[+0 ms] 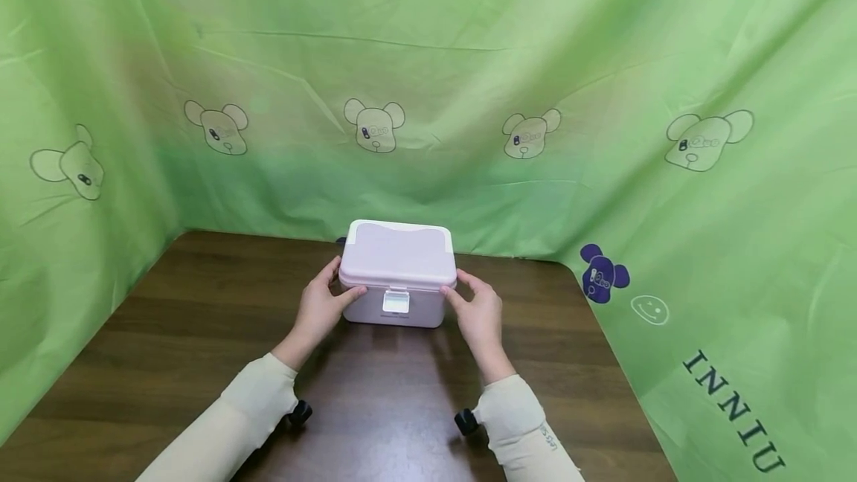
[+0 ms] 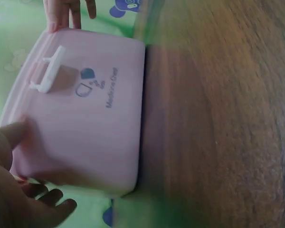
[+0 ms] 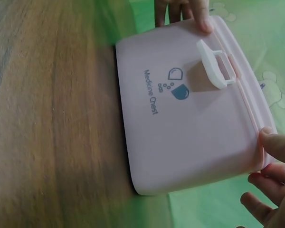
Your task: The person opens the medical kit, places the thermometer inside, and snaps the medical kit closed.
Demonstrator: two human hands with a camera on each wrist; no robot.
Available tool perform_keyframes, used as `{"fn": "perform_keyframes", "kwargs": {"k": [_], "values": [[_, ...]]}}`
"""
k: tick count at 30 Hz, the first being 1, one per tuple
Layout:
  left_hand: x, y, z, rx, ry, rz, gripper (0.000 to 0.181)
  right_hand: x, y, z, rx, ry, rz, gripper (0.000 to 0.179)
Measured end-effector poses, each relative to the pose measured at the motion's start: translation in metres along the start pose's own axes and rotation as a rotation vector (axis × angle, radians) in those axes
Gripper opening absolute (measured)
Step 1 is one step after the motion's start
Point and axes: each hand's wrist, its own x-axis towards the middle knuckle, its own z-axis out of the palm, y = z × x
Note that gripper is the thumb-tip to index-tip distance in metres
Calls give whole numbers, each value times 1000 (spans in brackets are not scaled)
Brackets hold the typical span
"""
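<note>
A pale pink medicine chest [image 1: 402, 253] with a lilac panel on its lid stands upright on the table. Its lid lies down on the body, while the white front latch [image 1: 396, 302] sticks outward, as the latch [image 3: 213, 65] in the right wrist view also shows. My left hand [image 1: 321, 309] grips the left end, thumb on the front near the lid seam and fingers around the side. At the right end my right hand [image 1: 479, 315] holds the chest the same way. Dark lettering and a capsule print [image 2: 88, 73] mark the front. The chest's inside is hidden.
The brown wooden table [image 1: 167, 363] stretches around the chest. Green cloth [image 1: 428, 36] printed with bear heads hangs behind and on both sides, close to the table's back edge. A dark device [image 1: 466, 422] sits at the right wrist, another [image 1: 300, 413] at the left.
</note>
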Motion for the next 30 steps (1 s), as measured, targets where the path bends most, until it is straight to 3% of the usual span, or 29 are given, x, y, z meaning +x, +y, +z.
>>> {"fn": "perform_keyframes", "kwargs": {"k": [4,8,12,16,23,30], "values": [[6,-7,0,-12,-11,8,90,-5,-1,5,5,63,12,45],[10,-11,-1,-26,-10,15,87,-14,-2,13,52,194,3,36],[14,-15,-3,-53,-18,15,84,-25,-4,26,121,312,-40,29],[15,-16,-4,-62,-23,14,82,-38,-9,40,184,378,-73,27],[15,-16,-7,-34,-13,24,78,-60,-21,70,211,358,-115,26],[14,-15,-6,-42,-39,7,75,-73,-28,99,187,342,-48,42]]}}
